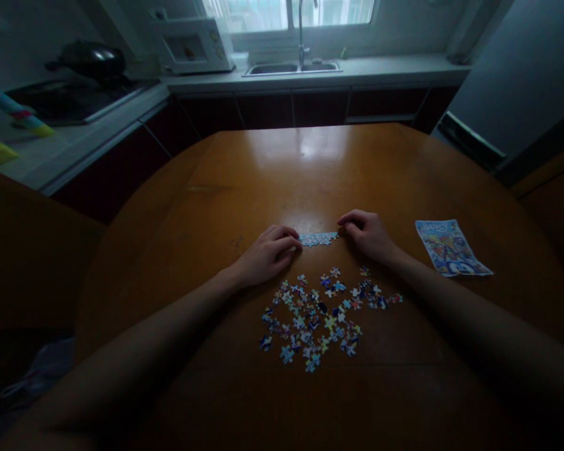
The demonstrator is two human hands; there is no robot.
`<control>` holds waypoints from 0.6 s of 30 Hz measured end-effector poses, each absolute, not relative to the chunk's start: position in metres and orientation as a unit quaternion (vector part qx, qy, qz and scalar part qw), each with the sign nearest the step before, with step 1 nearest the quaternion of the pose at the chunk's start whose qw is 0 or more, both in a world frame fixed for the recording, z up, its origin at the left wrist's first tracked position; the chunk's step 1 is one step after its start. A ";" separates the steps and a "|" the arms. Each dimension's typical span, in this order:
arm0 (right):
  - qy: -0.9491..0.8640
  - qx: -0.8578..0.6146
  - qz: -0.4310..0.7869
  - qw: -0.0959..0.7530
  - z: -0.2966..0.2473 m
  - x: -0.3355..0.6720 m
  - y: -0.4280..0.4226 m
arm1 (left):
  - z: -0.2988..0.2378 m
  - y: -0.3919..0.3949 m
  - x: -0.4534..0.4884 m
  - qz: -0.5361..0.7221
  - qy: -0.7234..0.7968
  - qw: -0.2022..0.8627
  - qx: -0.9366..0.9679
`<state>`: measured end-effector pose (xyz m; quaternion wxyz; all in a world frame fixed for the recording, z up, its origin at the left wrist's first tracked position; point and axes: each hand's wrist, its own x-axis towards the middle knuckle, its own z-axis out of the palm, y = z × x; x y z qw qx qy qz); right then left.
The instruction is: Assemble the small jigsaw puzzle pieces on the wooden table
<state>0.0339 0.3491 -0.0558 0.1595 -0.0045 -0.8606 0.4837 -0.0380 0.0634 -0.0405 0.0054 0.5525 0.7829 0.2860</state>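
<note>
A short strip of joined jigsaw puzzle pieces (pixel 317 238), mostly light blue and white, lies flat on the wooden table. My left hand (pixel 271 252) rests at its left end, with thumb and fingers bent and closed on that edge. Close by the strip's right end is my right hand (pixel 366 233), its fingers curled inward and the fingertips near the corner. Whatever its fingertips may hold is too small and dark to make out. Nearer to me, between my forearms, many loose jigsaw pieces (pixel 313 322) are scattered in a pile.
A creased printed picture sheet (pixel 451 248) lies on the brown table (pixel 244 163), right of my right hand. Beyond the table are a counter with a sink (pixel 272 69), a faucet (pixel 301 37) and a white microwave (pixel 192 47). A dark wok (pixel 94 59) stands on the stove.
</note>
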 end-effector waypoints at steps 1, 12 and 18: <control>-0.861 -0.005 0.483 0.159 -0.056 0.034 0.349 | -0.041 0.063 -0.038 0.286 0.783 0.005 0.552; -0.870 -0.006 0.467 0.157 -0.055 0.034 0.350 | -0.039 0.065 -0.037 0.280 0.784 0.002 0.554; -0.867 -0.005 0.472 0.160 -0.056 0.034 0.350 | -0.038 0.064 -0.038 0.278 0.785 0.005 0.553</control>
